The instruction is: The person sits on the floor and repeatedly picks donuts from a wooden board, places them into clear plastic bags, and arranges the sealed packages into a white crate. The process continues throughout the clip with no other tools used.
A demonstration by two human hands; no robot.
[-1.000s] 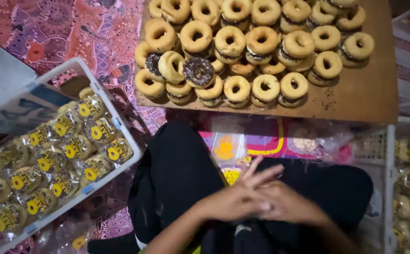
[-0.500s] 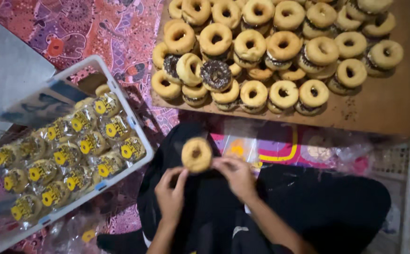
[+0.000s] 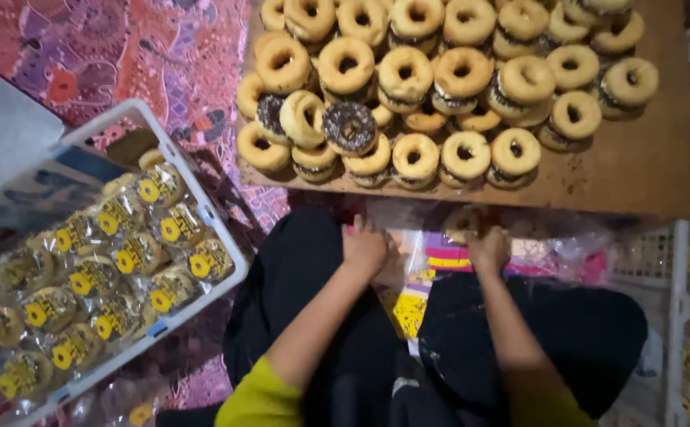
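A flat brown wooden board (image 3: 630, 170) is carrying stacked ring doughnuts (image 3: 440, 75), glazed pale and a few dark. A patterned red-purple floor mat (image 3: 123, 55) is lying beneath, supporting a white plastic crate (image 3: 202, 207) apparently holding clear-wrapped doughnuts (image 3: 92, 273).

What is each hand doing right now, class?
Left hand: closed, gripping the clear plastic bag.
Right hand: closed around a doughnut at the bag's mouth.

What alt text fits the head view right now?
Both hands, left hand and right hand, grip a clear plastic bag with a doughnut at its mouth, below a wooden board stacked with doughnuts. A white crate of bagged doughnuts sits left.
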